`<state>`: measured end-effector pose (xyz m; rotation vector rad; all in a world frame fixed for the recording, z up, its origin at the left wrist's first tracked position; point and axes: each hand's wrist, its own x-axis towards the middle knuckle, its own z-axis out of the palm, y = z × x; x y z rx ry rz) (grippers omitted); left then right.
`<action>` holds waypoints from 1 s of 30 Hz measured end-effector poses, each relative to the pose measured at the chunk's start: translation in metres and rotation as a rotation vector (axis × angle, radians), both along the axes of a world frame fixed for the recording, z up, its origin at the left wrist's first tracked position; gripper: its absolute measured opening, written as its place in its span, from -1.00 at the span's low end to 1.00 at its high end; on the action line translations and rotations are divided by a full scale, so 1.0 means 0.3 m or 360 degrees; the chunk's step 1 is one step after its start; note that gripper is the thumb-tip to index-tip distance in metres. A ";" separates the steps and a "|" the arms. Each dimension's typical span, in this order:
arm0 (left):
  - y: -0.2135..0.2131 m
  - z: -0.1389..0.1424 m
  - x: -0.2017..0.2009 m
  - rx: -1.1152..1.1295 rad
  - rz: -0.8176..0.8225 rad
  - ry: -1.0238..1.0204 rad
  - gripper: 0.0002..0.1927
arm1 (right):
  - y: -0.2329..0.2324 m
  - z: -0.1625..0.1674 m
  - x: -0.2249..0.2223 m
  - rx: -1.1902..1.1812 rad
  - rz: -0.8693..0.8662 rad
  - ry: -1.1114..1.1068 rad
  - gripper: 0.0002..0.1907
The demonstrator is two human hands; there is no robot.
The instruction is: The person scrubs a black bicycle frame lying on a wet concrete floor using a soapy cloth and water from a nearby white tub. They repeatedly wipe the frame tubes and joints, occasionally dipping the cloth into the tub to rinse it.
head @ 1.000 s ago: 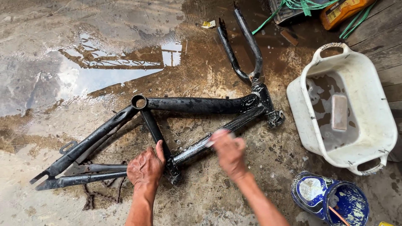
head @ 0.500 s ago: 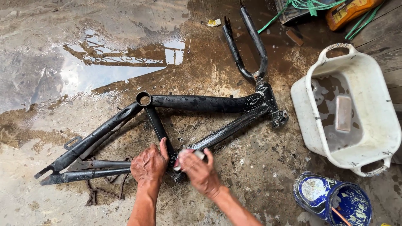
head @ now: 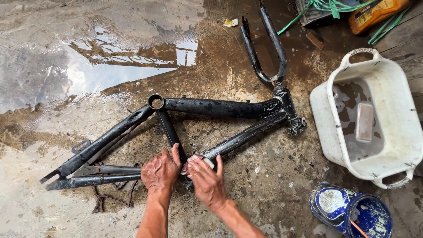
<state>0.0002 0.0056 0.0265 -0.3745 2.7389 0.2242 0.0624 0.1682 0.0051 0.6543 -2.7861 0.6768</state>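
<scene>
Head view: wet, muddy concrete floor [head: 79, 211], puddle [head: 110, 75] upper left. Black bicycle frame [head: 211, 107] laid flat on floor, fork [head: 264, 48] pointing away, rear stays toward left edge. Left hand [head: 161, 172] pressed on frame at tube junction, likely steadying it. Right hand [head: 207, 180] closed on small pale pad [head: 198, 159] against lower tube. White tub [head: 326, 110] with a bar inside, well right; blue can [head: 348, 209] lower right. Open floor left and below; right side crowded.
</scene>
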 end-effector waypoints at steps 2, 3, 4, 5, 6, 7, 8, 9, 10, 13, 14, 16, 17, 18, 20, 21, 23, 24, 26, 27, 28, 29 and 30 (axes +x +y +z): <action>-0.002 -0.004 0.003 0.0018 -0.0004 0.0013 -0.34 | 0.104 0.026 -0.070 0.0022 0.0007 0.0042 -0.74; -0.003 -0.007 0.003 0.0029 -0.0005 0.0025 -0.35 | 0.172 0.043 -0.117 0.0095 -0.0146 -0.0077 -0.74; -0.004 -0.011 0.004 0.0036 -0.0019 0.0013 -0.33 | 0.244 0.061 -0.172 0.0171 -0.0293 -0.0198 -0.74; -0.006 -0.015 0.004 0.0041 -0.0031 -0.0003 -0.32 | 0.305 0.076 -0.221 0.0165 -0.0420 -0.0092 -0.77; -0.007 -0.018 0.005 0.0044 -0.0041 -0.0018 -0.30 | 0.340 0.085 -0.255 0.0157 -0.0546 0.0016 -0.77; -0.009 -0.020 0.005 0.0037 -0.0040 -0.0022 -0.31 | 0.353 0.089 -0.273 0.0168 -0.0526 -0.0002 -0.78; -0.008 -0.022 0.005 0.0031 -0.0039 -0.0021 -0.32 | 0.340 0.087 -0.277 0.0179 -0.0507 -0.0016 -0.79; -0.008 -0.022 0.005 0.0027 -0.0036 -0.0032 -0.33 | 0.302 0.078 -0.270 0.0195 -0.0486 -0.0039 -0.80; -0.007 -0.021 0.005 0.0035 -0.0029 -0.0042 -0.32 | 0.251 0.067 -0.242 0.0153 -0.0369 -0.0096 -0.76; -0.004 -0.014 0.003 0.0027 -0.0020 0.0009 -0.32 | 0.038 0.017 -0.139 0.0079 -0.0071 -0.0171 -0.72; -0.004 -0.010 0.004 0.0020 -0.0020 0.0043 -0.32 | 0.000 0.005 -0.118 0.0067 -0.0055 -0.0223 -0.77; -0.002 -0.003 0.004 0.0008 -0.0019 0.0067 -0.33 | -0.017 -0.004 -0.111 0.0039 -0.0035 -0.0320 -0.82; -0.001 -0.001 0.005 0.0008 -0.0020 0.0051 -0.34 | 0.017 0.001 -0.131 0.0087 -0.0004 -0.0278 -0.78; 0.000 0.000 0.004 0.0012 -0.0017 0.0042 -0.35 | 0.075 0.011 -0.161 0.0140 0.0030 -0.0229 -0.72; -0.001 -0.003 0.003 0.0023 -0.0027 0.0032 -0.34 | 0.221 0.038 -0.237 0.0325 -0.0083 -0.0225 -0.69; -0.002 -0.005 0.004 0.0024 -0.0025 0.0023 -0.34 | 0.308 0.052 -0.286 0.0453 -0.0232 -0.0270 -0.69; -0.005 -0.011 0.004 0.0022 -0.0024 -0.0013 -0.33 | 0.445 0.075 -0.350 0.0216 -0.0647 -0.0285 -0.77; -0.006 -0.014 0.004 0.0023 -0.0024 -0.0035 -0.32 | 0.474 0.076 -0.356 0.0253 -0.0623 -0.0119 -0.77; -0.007 -0.018 0.006 0.0034 -0.0032 0.0033 -0.34 | 0.462 0.066 -0.324 0.0338 -0.0569 0.0223 -0.75; -0.007 -0.019 0.007 0.0039 -0.0034 0.0067 -0.35 | 0.419 0.050 -0.289 0.0238 -0.0534 0.0173 -0.77; -0.006 -0.018 0.008 0.0019 -0.0032 0.0035 -0.36 | 0.351 0.028 -0.242 0.0131 -0.0505 0.0124 -0.74; -0.005 -0.017 0.007 -0.0004 -0.0034 0.0005 -0.36 | 0.271 0.012 -0.176 0.0037 -0.0364 0.0121 -0.75; -0.003 -0.015 0.007 -0.0022 -0.0033 -0.0026 -0.36 | 0.217 0.003 -0.131 -0.0052 -0.0220 0.0116 -0.75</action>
